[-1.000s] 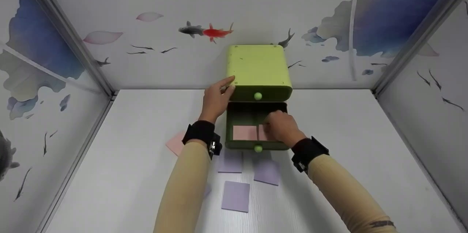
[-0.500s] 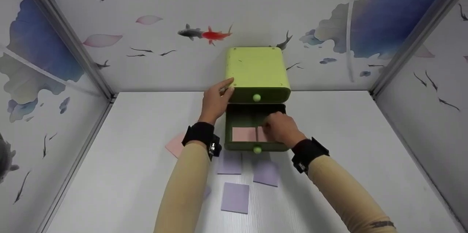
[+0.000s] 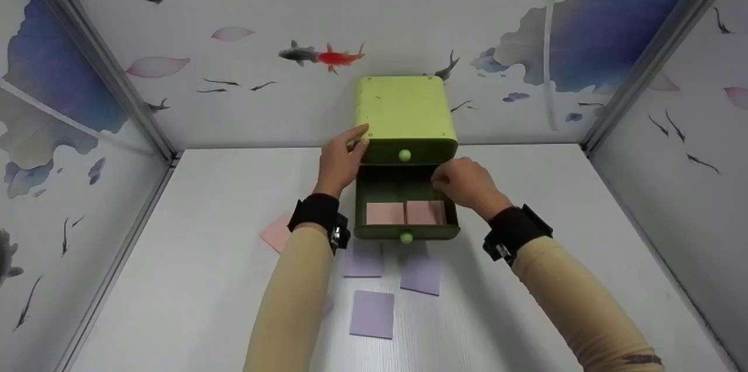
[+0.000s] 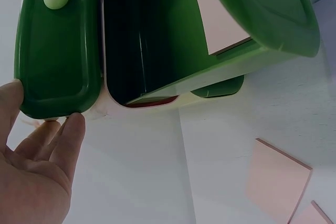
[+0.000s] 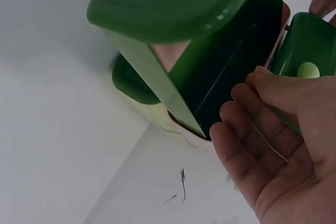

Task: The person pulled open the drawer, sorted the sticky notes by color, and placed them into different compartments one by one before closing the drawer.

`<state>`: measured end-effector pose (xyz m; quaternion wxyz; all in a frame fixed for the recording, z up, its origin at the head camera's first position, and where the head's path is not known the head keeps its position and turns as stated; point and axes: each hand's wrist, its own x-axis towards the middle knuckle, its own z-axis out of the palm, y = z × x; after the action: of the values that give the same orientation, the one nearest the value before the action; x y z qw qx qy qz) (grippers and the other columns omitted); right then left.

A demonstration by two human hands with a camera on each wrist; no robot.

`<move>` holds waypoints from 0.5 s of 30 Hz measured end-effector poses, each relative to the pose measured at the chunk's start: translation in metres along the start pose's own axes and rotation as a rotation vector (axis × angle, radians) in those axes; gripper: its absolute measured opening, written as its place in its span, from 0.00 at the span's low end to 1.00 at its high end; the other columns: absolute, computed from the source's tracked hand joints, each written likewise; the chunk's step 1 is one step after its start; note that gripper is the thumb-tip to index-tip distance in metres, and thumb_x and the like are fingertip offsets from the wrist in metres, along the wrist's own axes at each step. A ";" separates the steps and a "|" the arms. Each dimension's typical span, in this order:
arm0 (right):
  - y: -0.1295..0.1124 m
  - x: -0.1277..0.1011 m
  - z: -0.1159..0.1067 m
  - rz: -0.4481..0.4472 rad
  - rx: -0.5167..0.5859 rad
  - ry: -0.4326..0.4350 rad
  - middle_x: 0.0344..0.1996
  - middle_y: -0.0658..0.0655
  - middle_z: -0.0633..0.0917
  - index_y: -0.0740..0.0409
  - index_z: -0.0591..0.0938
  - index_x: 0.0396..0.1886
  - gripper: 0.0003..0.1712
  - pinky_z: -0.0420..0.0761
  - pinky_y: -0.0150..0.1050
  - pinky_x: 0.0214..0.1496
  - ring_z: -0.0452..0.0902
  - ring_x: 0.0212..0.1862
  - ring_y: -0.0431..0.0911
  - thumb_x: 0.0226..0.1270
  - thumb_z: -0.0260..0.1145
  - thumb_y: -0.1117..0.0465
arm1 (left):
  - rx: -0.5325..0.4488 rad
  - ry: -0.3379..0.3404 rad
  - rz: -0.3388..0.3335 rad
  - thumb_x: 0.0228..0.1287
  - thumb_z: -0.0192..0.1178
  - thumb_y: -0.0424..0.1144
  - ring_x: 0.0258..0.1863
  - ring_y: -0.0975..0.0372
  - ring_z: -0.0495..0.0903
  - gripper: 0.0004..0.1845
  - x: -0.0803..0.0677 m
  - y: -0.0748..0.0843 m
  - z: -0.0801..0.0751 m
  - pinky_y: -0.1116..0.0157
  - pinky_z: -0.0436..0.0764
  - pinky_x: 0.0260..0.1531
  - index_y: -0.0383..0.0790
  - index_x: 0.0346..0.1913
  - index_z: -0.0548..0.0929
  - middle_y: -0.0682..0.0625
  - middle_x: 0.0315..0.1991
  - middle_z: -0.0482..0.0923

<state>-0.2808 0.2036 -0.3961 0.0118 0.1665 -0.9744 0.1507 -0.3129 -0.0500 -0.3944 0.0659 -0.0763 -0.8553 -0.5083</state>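
Observation:
A small lime-green cabinet point(image 3: 403, 106) stands against the back wall, its dark green lower drawer point(image 3: 374, 233) pulled out. Side by side in the drawer's front lie a flat pink square point(image 3: 384, 214) and another pink square point(image 3: 425, 212), which seems to have one more edge beside it. My left hand point(image 3: 339, 164) touches the cabinet's upper left corner, fingertips against the upper drawer's edge in the left wrist view. Over the open drawer's right side is my right hand point(image 3: 467, 182). Its fingers are loosely bent with nothing between them in the right wrist view.
Several thin purple squares lie in front of the drawer, among them a purple square point(image 3: 372, 313) nearest me. Pink squares point(image 4: 275, 182) lie on the white table left of the cabinet, partly behind my left forearm. Patterned walls enclose the back and sides.
My right hand has lifted off the right-hand pink square and moved up and right, uncovering it. The left hand stays at the cabinet's corner. The head view has shifted slightly.

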 end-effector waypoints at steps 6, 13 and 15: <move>0.012 0.001 -0.023 0.105 -0.027 0.030 0.36 0.59 0.88 0.59 0.89 0.39 0.14 0.80 0.49 0.37 0.82 0.35 0.53 0.72 0.57 0.62 | 0.017 0.001 -0.011 0.75 0.52 0.45 0.63 0.55 0.75 0.20 0.001 -0.001 -0.001 0.59 0.76 0.60 0.54 0.67 0.74 0.54 0.66 0.74; 0.018 0.009 -0.039 0.252 0.052 0.088 0.31 0.60 0.85 0.59 0.80 0.28 0.22 0.76 0.48 0.34 0.80 0.35 0.55 0.79 0.47 0.55 | -0.004 -0.005 -0.011 0.74 0.53 0.45 0.64 0.56 0.75 0.20 0.000 0.000 -0.001 0.60 0.78 0.57 0.54 0.66 0.75 0.54 0.67 0.73; 0.017 0.012 -0.041 0.256 0.064 0.103 0.25 0.58 0.79 0.58 0.76 0.24 0.24 0.72 0.45 0.31 0.76 0.30 0.53 0.79 0.46 0.52 | -0.019 -0.010 -0.012 0.74 0.53 0.45 0.64 0.56 0.75 0.20 0.000 0.000 0.000 0.61 0.80 0.55 0.54 0.66 0.75 0.54 0.67 0.73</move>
<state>-0.2992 0.2273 -0.3607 0.0372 0.0333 -0.9804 0.1904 -0.3129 -0.0501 -0.3942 0.0579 -0.0743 -0.8512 -0.5163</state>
